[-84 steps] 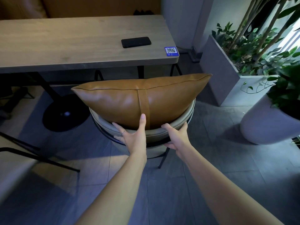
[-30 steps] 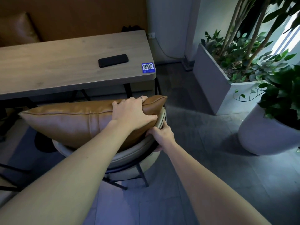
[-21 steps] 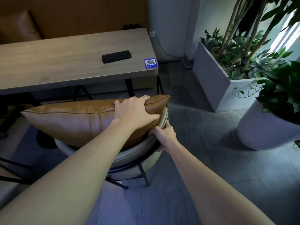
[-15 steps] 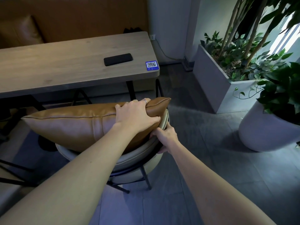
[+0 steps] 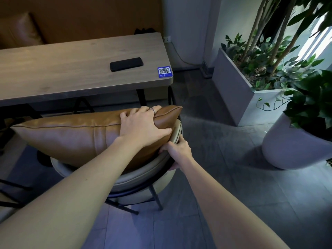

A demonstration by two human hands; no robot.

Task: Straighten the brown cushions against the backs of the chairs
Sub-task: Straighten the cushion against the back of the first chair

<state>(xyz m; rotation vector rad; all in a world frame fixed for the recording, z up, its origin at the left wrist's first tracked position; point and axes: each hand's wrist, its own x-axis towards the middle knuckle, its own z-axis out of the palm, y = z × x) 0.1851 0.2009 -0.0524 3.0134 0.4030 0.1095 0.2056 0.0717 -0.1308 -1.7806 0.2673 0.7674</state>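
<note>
A brown cushion (image 5: pixel 71 137) lies along the curved back of a chair (image 5: pixel 143 177), its lower edge hidden behind the backrest. The left hand (image 5: pixel 143 125) clamps the cushion's right end; the right hand (image 5: pixel 177 150) grips the backrest rim, fingertips out of sight. Beyond, a table (image 5: pixel 62 72) carries a dark phone (image 5: pixel 126 64) and a blue QR sticker (image 5: pixel 164 72), its small print illegible.

The long brown leather-like cushion (image 5: pixel 71 133) looks smooth, slightly glossy; the rectangular grey-brown wooden table (image 5: pixel 62 72) is matt.
</note>
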